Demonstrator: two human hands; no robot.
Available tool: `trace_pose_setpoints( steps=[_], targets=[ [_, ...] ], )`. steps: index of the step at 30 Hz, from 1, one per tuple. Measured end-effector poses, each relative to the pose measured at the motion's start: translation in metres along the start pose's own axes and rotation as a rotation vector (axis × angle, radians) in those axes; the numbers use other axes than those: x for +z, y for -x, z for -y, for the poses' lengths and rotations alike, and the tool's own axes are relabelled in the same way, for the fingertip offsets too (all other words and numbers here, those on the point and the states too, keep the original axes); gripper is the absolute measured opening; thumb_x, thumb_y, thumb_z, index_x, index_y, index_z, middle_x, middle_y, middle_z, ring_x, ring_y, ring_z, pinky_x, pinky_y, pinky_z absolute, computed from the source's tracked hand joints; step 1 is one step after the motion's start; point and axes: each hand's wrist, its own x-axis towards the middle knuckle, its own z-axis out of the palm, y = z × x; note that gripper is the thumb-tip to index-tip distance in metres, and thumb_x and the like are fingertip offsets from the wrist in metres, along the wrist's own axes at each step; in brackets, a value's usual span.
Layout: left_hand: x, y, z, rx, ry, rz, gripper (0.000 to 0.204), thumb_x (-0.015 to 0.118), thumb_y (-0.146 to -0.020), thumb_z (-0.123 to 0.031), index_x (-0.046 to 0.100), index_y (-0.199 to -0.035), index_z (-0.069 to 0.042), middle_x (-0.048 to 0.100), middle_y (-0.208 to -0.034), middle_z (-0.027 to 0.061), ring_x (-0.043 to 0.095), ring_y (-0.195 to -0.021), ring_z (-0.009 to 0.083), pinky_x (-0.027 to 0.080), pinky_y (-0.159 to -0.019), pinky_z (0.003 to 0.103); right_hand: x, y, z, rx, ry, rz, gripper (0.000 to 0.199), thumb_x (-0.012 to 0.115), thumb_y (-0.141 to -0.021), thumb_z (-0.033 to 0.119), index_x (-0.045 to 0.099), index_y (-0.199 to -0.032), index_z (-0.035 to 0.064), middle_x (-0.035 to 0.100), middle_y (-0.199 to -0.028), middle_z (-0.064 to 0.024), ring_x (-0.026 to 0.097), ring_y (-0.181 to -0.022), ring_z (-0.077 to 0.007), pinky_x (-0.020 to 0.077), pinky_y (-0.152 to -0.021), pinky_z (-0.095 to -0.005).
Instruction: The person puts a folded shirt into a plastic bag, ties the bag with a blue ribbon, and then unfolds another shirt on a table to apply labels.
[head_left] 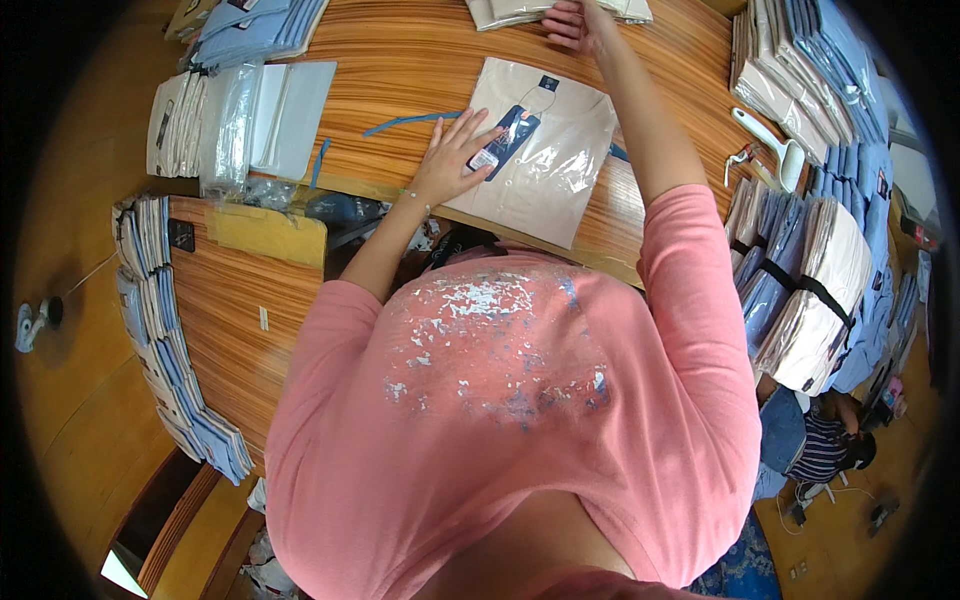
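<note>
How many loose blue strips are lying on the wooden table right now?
3 that show: a long blue strip left of the bagged beige shirt, a short one beside the clear bags, and an end at the shirt's right edge. Others may be hidden.

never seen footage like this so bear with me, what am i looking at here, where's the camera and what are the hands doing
The camera is worn on a person's head and looks down with a fisheye lens, so straight edges bend near the rim. The pink shirt filling the lower part is the wearer's own body.

There is no machine, only two bare hands. The left hand lies flat on a folded beige shirt in a clear plastic bag, touching its dark hang tag. The right hand reaches further out to another folded garment at the far edge.

The wooden table carries stacks of folded blue and beige shirts at the sides.
</note>
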Motion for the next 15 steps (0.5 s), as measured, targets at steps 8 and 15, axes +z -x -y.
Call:
trace_pose_setpoints(
  steps=[8, 15],
  targets=[
    [-0.032, 0.008, 0.044, -0.215, 0.452, -0.571, 0.037, 0.056, -0.086, -0.019, 0.051, -0.12, -0.006, 0.042, -0.129, 0.0168, 0.037, -0.122, 0.0324, 0.028, -0.103, 0.041, 0.004, 0.061, 0.014, 0.112, 0.051, -0.01, 0.059, 0.035, -0.089, 0.06, 0.052, -0.106, 0.0062, 0.06, -0.106, -0.0116, 0.059, -0.097, -0.0261, 0.0483, -0.081, -0.0437],
    [-0.046, 0.018, 0.066, -0.202, 0.523, -0.431, 0.024, 0.055, -0.087, -0.01, 0.057, -0.109, -0.001, 0.051, -0.12, 0.0118, 0.048, -0.114, 0.0246, 0.036, -0.097, 0.034, 0.0, 0.021, 0.0, 0.116, 0.02, -0.147, 0.052, 0.039, -0.091, 0.052, 0.045, -0.11, 0.0044, 0.048, -0.126, -0.0165, 0.054, -0.109, -0.0318, 0.0452, -0.09, -0.0485]
  ],
)
